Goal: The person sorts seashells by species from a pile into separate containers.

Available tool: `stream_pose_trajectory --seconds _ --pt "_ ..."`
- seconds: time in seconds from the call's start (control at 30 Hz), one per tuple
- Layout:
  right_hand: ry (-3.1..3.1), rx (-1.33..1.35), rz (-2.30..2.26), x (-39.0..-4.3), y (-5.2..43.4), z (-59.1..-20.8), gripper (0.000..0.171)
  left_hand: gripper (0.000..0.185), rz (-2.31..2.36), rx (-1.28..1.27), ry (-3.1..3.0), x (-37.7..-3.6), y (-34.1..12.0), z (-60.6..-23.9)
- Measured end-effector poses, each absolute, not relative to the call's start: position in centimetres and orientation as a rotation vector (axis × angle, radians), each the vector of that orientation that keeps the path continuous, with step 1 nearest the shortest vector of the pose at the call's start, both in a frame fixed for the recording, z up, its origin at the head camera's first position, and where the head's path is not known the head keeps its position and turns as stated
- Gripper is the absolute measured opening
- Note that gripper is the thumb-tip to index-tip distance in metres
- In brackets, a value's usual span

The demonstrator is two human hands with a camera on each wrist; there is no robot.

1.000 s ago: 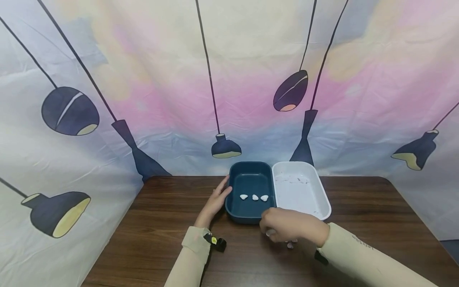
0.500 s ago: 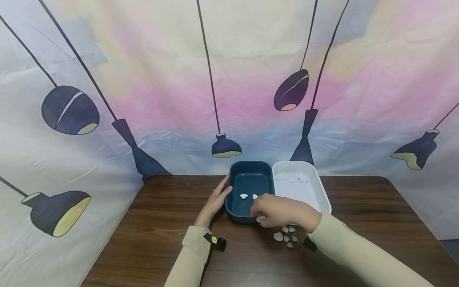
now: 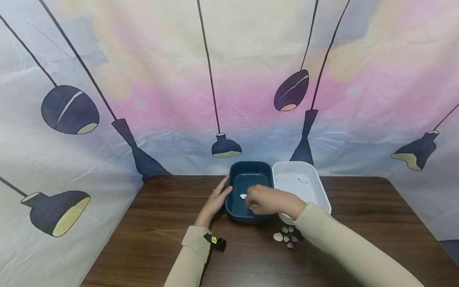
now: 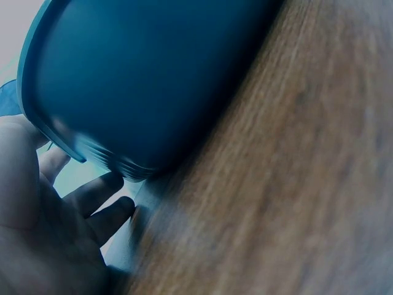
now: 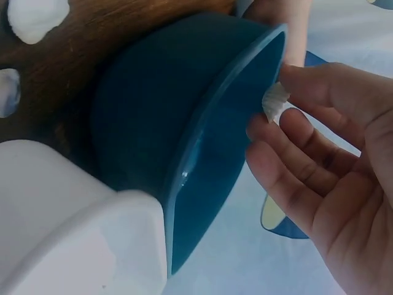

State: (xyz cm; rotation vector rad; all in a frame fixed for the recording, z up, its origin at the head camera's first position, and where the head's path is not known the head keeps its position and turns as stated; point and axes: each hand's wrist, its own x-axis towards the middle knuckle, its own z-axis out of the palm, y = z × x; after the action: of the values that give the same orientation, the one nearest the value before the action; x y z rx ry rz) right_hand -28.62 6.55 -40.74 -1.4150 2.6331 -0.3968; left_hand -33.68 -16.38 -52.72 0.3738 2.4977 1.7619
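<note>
A: Start with the head view. Where's the shell (image 3: 254, 207)?

B: Held by the right grip (image 3: 270, 200), over the near part of the blue dish (image 3: 251, 181) — how high, I can't tell. A white shell (image 3: 243, 196) lies in that dish, and loose shells (image 3: 277, 237) sit on the table (image 3: 161, 223) near the white dish (image 3: 299, 191).

A: And the left grip (image 3: 215, 199)?

B: Relaxed, resting along the blue dish's left side.

A: What does the left wrist view add?

B: The dish's wall with the fingers (image 4: 110, 218) beside it, not clenched (no shell shows there). The dish looks stiff and smooth, perhaps slippery; I'd steady it at the rim.

A: Right wrist view?

B: The clearest. Thumb and fingertips (image 5: 261, 157) pinch the shell near the dish's rim. It's ridged — probably light, hard and easy to keep hold of, but its thin edge could chip. I'd take it across its broad faces, squeezing gently.
</note>
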Motion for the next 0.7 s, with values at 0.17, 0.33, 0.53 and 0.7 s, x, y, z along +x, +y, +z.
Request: stream_pose_trajectory --seconds 0.17,0.33,0.53,0.7 --pt "2.633 -1.387 -0.371 -29.5 5.3 -41.6 0.012 0.055 1.755 0.363 2.487 -33.7 -16.6 -52.7" --pt "2.625 -1.345 -0.391 -30.0 4.4 -42.4 0.013 0.055 1.716 0.396 2.465 -33.0 -16.6 -51.3" --pt "2.65 -1.323 -0.378 -30.5 3.7 -43.2 0.013 0.055 1.709 0.432 2.448 -31.5 -16.3 -48.8" --pt "2.672 -1.253 -0.359 -31.0 3.3 -44.0 0.014 0.057 1.726 0.405 2.437 -32.8 -16.6 -50.8"
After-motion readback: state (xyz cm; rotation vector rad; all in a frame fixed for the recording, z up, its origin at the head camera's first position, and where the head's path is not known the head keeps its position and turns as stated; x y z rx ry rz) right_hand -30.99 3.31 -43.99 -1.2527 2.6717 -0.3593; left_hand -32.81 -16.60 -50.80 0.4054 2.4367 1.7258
